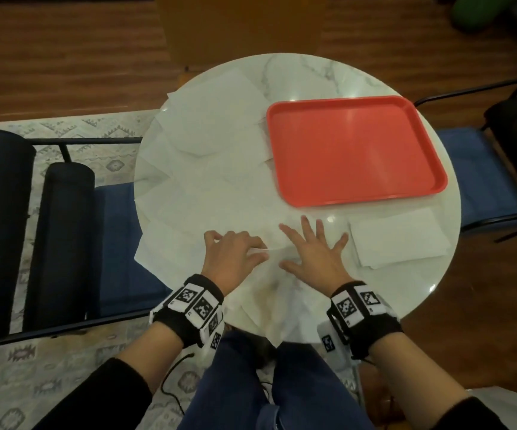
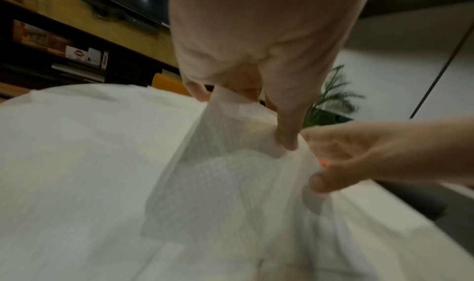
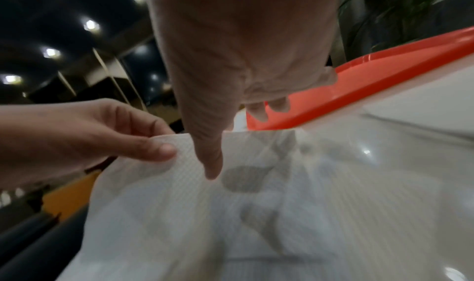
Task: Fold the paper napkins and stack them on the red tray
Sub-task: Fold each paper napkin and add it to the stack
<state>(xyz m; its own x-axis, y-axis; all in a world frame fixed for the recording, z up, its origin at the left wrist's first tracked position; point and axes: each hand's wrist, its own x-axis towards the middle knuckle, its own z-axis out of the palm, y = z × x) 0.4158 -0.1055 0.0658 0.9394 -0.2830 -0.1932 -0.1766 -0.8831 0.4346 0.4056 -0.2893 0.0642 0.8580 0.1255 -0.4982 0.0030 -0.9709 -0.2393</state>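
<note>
A white paper napkin (image 1: 277, 293) lies at the near edge of the round table, hanging over it. My left hand (image 1: 235, 252) pinches a raised edge of this napkin (image 2: 231, 127) between thumb and fingers. My right hand (image 1: 313, 246) lies flat on the same napkin (image 3: 256, 214) with fingers spread, pressing it down just right of the left hand. The red tray (image 1: 356, 150) sits beyond the right hand with nothing on it; its rim (image 3: 359, 86) shows in the right wrist view. Several unfolded napkins (image 1: 207, 144) overlap across the left half of the table.
A small pile of folded napkins (image 1: 400, 240) lies at the right of the table, near the tray's front edge. The marble table (image 1: 306, 76) is bare at the back. Dark chairs (image 1: 58, 228) stand left and right. My knees sit under the near edge.
</note>
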